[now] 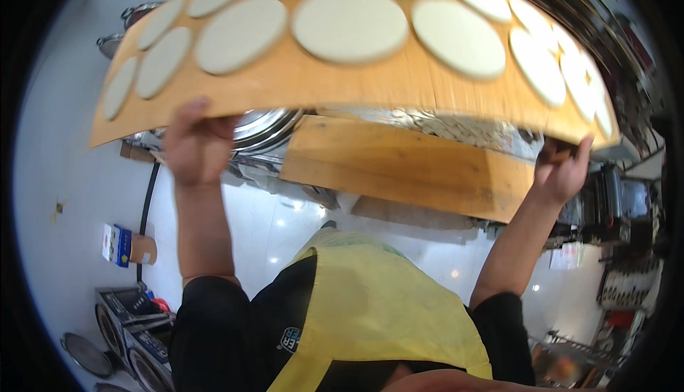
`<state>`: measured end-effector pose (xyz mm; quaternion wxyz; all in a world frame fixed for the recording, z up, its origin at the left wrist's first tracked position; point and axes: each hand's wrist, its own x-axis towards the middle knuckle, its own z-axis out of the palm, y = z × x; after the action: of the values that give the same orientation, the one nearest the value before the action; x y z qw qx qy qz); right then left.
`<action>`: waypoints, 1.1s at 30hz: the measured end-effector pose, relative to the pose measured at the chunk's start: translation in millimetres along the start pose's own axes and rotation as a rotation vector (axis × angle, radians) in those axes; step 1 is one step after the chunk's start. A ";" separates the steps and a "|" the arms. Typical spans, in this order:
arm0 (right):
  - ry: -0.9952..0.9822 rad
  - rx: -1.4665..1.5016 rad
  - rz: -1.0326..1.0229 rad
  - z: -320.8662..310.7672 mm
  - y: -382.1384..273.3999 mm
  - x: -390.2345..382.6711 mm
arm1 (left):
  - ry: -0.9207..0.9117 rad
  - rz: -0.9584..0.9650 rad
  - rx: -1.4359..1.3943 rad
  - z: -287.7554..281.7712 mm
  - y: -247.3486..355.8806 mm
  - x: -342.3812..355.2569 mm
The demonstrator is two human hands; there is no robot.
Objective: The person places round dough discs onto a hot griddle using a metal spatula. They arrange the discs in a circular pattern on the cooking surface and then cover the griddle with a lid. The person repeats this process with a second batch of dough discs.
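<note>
A soft yellow apron (392,306) is worn. A flat wooden board (320,86) is held up, its near edge gripped by the left hand (196,143) and the right hand (563,173). A carrying step seems in hand; the board should be kept steady. Smooth, pale dough rounds (350,25) are laid on it. Beyond, a long wooden plank (399,160) and shiny round metalware (261,133) are seen.

I watch through the left of two wide fisheye cameras on the head of the person (214,335). My view looks steeply down, close over the yellow apron (392,306), past both forearms (204,232) to the wooden board (320,86) spanning the top; the floor (253,235) lies farther off.
</note>
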<state>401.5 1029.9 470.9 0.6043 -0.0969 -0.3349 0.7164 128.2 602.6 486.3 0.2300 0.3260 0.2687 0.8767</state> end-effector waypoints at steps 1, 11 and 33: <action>0.052 -0.010 0.056 -7.3 12.2 -18.6 | -0.010 -0.054 -0.015 -26.8 -5.5 -11.0; 0.247 -0.333 0.382 -113.8 179.9 -107.8 | 0.337 -0.541 -0.182 -241.2 -93.1 -58.3; 0.185 -0.855 0.887 -76.3 278.6 -282.1 | 0.108 -1.278 0.248 -372.7 -108.9 -43.9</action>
<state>290.6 782.3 171.8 0.1836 -0.5220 -0.4662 0.6903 -76.1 539.2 159.3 0.6528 0.0814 0.5198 0.5450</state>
